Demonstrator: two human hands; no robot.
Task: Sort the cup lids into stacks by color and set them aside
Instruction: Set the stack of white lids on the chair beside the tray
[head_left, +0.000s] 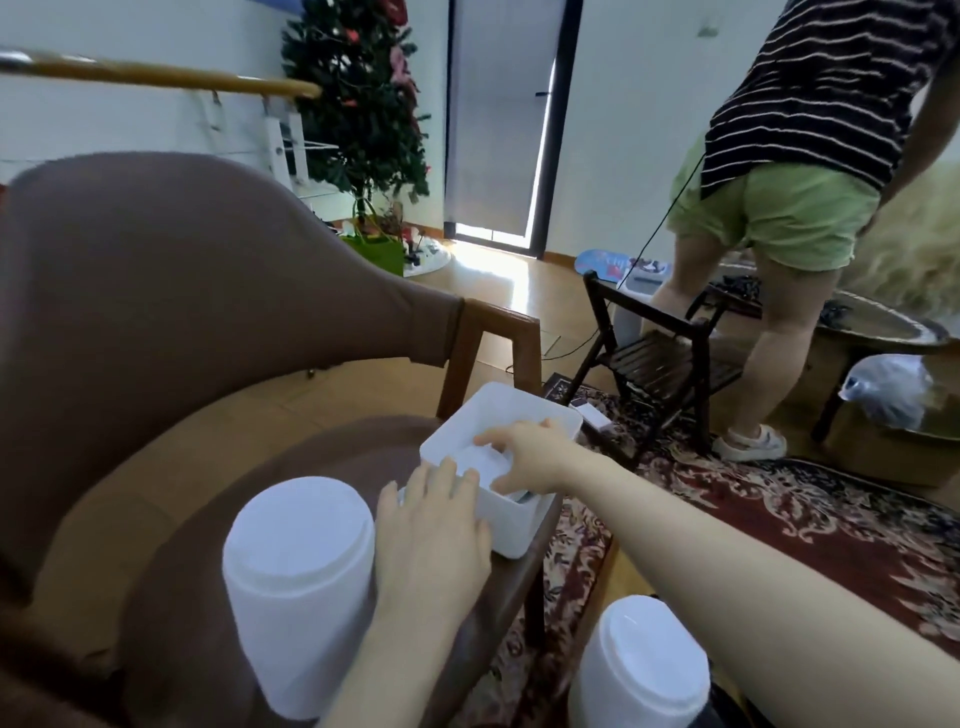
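A brown armchair (171, 332) carries a white bin (511, 525) at its seat's front edge. 2 tall stacks of white lids stand near: 1 (298, 582) on the seat, 1 (641, 670) lower right. The left hand (434, 535) rests flat, fingers straight, on the bin's near rim. The right hand (530, 457) reaches inside, fingers curled on a white lid (485, 460).

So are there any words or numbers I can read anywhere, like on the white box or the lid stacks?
None can be read.
The white box, the left lid stack and the right lid stack show no print.
The blue board on the floor has red marks, too blurred to read.
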